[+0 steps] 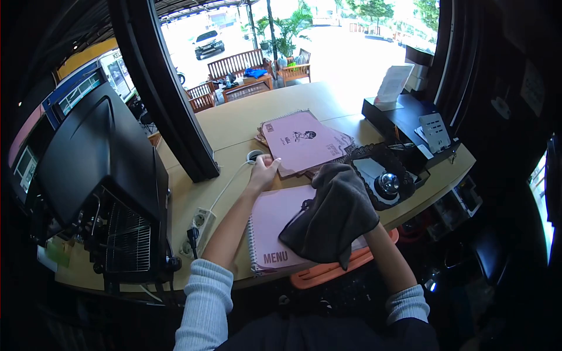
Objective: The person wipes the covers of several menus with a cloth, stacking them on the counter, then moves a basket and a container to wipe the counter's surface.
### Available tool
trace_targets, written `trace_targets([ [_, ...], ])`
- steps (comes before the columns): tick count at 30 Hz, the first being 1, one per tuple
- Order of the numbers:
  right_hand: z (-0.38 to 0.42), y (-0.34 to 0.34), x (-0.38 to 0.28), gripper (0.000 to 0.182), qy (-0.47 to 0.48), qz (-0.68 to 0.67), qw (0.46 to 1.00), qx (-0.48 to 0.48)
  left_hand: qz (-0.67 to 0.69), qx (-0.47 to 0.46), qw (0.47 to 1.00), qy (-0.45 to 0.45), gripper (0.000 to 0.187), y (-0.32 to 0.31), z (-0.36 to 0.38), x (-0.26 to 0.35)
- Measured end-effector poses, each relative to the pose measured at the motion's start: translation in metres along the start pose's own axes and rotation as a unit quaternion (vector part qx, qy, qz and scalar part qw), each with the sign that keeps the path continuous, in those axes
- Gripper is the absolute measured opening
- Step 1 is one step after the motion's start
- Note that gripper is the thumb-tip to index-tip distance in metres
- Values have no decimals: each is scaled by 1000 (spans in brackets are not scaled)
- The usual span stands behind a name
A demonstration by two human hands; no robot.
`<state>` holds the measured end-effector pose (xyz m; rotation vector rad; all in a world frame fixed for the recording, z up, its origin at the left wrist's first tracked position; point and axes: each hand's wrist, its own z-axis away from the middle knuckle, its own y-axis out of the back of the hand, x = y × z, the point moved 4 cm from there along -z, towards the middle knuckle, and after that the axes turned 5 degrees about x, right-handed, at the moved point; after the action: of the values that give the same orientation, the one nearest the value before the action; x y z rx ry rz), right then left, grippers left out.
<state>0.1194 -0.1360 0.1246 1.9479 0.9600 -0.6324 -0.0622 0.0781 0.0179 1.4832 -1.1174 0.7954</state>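
A dark grey cloth (333,216) is draped over my right hand, whose fingers are hidden in its folds. The cloth hangs over a pink spiral-bound menu (275,219) lying at the counter's near edge, covering much of its right side. My left hand (266,171) is closed at the near left edge of another pink menu (301,140), its thumb over the edge. That menu rests on top of a small pile of menus farther back and has a line drawing on its cover.
A silver call bell (387,185) stands on a dark lacy mat at right, near a black box (404,120). A power strip (199,231) with a cable lies left of my arm. A black machine (105,187) stands at far left, beside a dark window post (167,88).
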Motion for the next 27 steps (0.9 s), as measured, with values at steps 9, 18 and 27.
trace_targets([
  [9,20,5,47,5,-25,-47,990,134,256,-176,914,260,35,-20,11,31],
  [18,-18,-15,19,9,112,271,955,-49,536,-149,814,165,26,-13,54,96],
  [27,3,-12,-16,33,-223,-748,624,46,307,-197,929,-69,29,-12,171,133],
])
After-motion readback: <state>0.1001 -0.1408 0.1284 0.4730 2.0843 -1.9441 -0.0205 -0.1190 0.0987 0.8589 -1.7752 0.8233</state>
